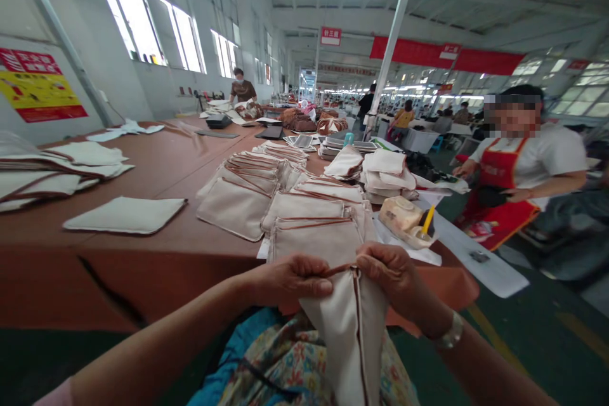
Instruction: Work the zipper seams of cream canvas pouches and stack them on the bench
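In both hands I hold a beige canvas pouch (345, 342) with brown edge binding, hanging point-down in front of me. My left hand (295, 279) pinches its top corner from the left, and my right hand (385, 279) grips the same edge from the right. Between the fingertips a narrow brown strip (340, 269) of binding stands up. Just beyond my hands, overlapping beige canvas panels with brown trim (309, 235) lie on the table. A silver bracelet (450, 332) circles my right wrist. Floral cloth (304, 361) lies under the pouch.
The long brown-covered table (143, 254) holds stacked canvas pieces (57, 165) and a glue tub with a yellow brush (409, 222). A co-worker in a red apron (504, 184) stands at the right, beyond the table's corner. Other workers and tables fill the hall behind.
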The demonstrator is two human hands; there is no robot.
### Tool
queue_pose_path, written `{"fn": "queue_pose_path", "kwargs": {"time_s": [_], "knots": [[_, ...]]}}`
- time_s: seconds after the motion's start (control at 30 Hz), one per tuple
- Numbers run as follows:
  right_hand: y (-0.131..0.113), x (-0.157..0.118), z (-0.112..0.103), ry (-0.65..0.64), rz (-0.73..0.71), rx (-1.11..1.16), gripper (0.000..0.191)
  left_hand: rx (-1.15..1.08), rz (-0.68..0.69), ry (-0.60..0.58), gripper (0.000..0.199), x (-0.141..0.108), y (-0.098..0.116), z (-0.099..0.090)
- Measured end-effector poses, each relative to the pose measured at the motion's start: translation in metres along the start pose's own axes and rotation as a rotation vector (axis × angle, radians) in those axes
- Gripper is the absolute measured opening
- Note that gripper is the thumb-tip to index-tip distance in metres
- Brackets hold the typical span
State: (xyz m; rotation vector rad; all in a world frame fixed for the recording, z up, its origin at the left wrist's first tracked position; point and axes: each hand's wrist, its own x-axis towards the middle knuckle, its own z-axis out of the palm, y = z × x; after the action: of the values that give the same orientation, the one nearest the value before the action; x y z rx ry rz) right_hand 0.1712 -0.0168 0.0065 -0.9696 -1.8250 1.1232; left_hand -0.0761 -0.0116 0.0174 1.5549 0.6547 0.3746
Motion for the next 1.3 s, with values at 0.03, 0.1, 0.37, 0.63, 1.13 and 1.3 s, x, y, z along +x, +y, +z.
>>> {"fn": "queue_pose_path", "kwargs": {"time_s": [0.03,0.1,0.37,0.63,1.13,1.3], "knots": [[0.0,0.002,-0.006,-0.024,0.013,-0.015,0.045,0.028,0.003,0.001,0.049,0.002,0.002,-0.002],[-0.005,0.008,-0.017,-0.113,0.01,-0.056,0.043,0.174,0.038,0.03,0.045,0.006,0.012,-0.002],[-0.033,0.031,-0.017,-0.59,0.012,-0.2,0.039,0.353,0.015,-0.195,0.036,0.019,0.044,-0.018],[0.009,0.018,-0.031,-0.555,0.057,-0.074,0.037,0.349,-0.258,-0.22,0.039,-0.029,-0.004,-0.07],[-0.025,0.008,0.044,-0.383,-0.256,-0.322,0.04,0.819,0.099,-0.052,0.014,-0.032,0.055,-0.001],[-0.022,0.009,0.057,-0.318,-0.26,-0.139,0.035,0.313,-0.055,-0.073,0.036,-0.043,0.035,-0.04]]}}
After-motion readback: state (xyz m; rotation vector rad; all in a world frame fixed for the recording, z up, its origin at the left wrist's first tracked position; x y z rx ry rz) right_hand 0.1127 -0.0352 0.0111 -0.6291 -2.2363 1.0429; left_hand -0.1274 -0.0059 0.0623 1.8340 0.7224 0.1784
